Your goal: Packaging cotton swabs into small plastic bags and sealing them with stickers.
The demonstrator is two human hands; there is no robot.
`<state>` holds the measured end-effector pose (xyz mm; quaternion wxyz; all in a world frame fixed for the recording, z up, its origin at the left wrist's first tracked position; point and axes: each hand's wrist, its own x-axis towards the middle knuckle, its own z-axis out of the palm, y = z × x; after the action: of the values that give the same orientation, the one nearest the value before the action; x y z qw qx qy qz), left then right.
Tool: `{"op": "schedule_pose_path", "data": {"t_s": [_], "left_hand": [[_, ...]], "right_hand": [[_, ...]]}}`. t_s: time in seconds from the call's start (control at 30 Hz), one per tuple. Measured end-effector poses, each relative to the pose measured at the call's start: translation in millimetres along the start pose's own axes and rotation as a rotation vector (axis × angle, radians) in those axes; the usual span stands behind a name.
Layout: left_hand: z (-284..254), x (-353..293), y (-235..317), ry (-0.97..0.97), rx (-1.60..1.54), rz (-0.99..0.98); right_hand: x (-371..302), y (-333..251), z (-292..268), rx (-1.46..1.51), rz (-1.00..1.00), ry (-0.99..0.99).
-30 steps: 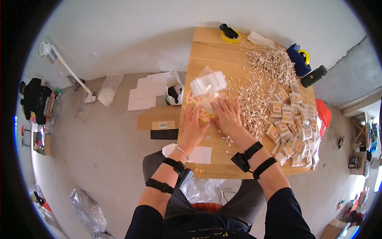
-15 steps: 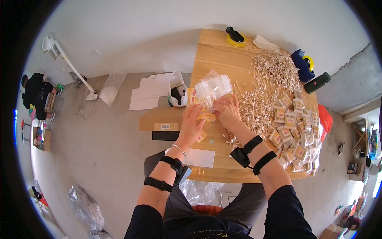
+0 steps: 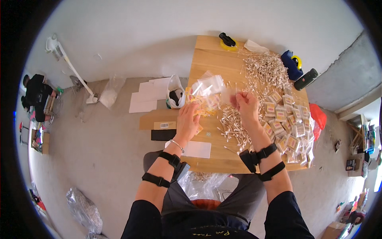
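A person sat at the near edge of the wooden desk (image 3: 215, 61), both hands out over it. The right hand (image 3: 248, 106) was closed to a pinch, thumb against fingers, and had hold of a small clear bag (image 3: 227, 96), held up over the middle of the desk. The left hand (image 3: 188, 119) was at the left edge, fingers half bent beside the yellow cards (image 3: 205, 110); from where I stood I couldn't tell whether it had hold of one.

A stack of clear bags (image 3: 211, 85) lay just beyond the cards, toward the far edge. Loose cotton swabs (image 3: 266, 69) were heaped from the far right corner down to the middle of the desk, close by the right hand. Filled packets (image 3: 287, 119) crowded the right edge in a jumbled pile. Near the far right corner stood a blue holder (image 3: 291, 65) with a roll of yellow tape in it, and a dark bottle (image 3: 306, 79) sat just beside that. A white sheet (image 3: 199, 149) lay at the near left corner, partly hidden by the left forearm.
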<state>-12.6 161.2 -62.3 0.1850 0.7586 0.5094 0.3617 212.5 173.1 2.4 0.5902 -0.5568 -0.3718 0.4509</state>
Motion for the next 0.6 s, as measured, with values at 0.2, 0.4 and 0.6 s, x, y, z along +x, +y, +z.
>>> {"op": "schedule_pose_path", "data": {"t_s": [0.2, 0.4, 0.6], "left_hand": [[-24.5, -53.8, 58.8, 0.08, -0.527, -0.239], [-61.4, -119.0, 23.2, -0.206, -0.443, -0.264], [-77.8, -152.8, 58.4, 0.317, -0.084, -0.154]], "right_hand": [[-96.2, 21.5, 11.4, -0.08, 0.208, -0.345], [-162.7, 42.9, 31.8, -0.275, 0.115, -0.496], [-189.7, 42.0, 61.0, -0.286, 0.141, -0.463]]}}
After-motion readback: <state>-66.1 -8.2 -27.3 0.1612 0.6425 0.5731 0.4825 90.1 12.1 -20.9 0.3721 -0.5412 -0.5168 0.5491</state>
